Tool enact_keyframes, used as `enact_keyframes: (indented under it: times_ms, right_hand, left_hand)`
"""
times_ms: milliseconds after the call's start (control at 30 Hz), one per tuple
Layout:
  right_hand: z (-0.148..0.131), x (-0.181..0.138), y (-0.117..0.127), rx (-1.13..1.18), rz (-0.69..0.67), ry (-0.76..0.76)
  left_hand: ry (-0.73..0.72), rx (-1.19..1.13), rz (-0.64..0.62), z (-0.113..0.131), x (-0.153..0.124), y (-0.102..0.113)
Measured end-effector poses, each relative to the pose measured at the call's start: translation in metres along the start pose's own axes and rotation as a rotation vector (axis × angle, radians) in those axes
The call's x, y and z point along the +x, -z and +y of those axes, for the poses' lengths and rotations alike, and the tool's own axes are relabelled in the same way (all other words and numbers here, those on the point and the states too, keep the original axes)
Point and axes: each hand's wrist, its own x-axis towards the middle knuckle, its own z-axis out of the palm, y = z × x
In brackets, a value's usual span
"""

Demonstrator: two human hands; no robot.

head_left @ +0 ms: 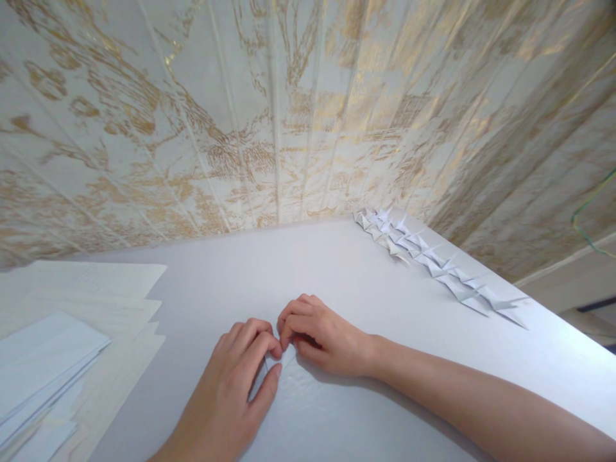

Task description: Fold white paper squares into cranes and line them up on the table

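Observation:
Close together on the white table, my two hands work on a small piece of folded white paper. My left hand pinches its left side between thumb and curled fingers. Bent fingers of my right hand press down on the right part of the paper, almost touching the left fingertips. Much of the paper is covered by the fingers, so its full shape is hidden.
Rows of folded white paper cranes stand along the table's right edge. Stacked sheets of paper lie at the left, with smaller white sheets on top. A curtain with a gold pattern hangs behind the table.

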Motion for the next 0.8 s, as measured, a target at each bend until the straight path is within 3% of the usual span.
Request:
enact_keyframes:
  times_ms: [567, 800]
  right_hand:
    - [-0.013, 0.0, -0.005, -0.119, -0.025, -0.178]
    - [-0.022, -0.001, -0.009, -0.077, 0.038, -0.255]
  left_hand:
    - [0.002, 0.039, 0.042, -0.002, -0.001, -0.003]
    - [-0.017, 0.073, 0.028, -0.003, -0.002, -0.005]
